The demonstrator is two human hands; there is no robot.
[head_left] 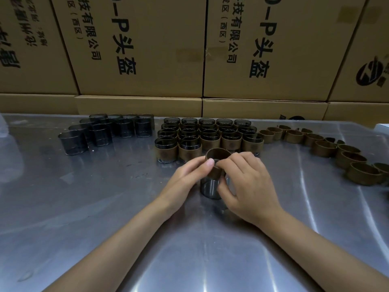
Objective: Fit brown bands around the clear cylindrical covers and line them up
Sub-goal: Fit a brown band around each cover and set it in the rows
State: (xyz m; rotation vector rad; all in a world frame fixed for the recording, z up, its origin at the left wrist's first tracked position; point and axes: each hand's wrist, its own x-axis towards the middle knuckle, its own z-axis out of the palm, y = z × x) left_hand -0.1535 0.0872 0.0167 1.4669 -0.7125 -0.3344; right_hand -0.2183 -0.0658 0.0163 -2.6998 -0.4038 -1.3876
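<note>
A clear cylindrical cover [209,187] stands upright on the steel table [84,207] in the middle. A brown band [217,155] sits around its top, part way down. My left hand [187,175] pinches the band's left side with thumb and fingers. From the right, my right hand [247,182] grips the band with its thumb low against the cover. Behind them stand rows of banded covers [207,135]. Bare clear covers [105,129] are grouped at the back left. Loose brown bands [328,148] lie in a curve at the right.
Stacked cardboard boxes [147,49] with printed lettering wall off the far edge of the table. A pale translucent object [6,131] shows at the left edge. A white corner [383,125] appears at the far right.
</note>
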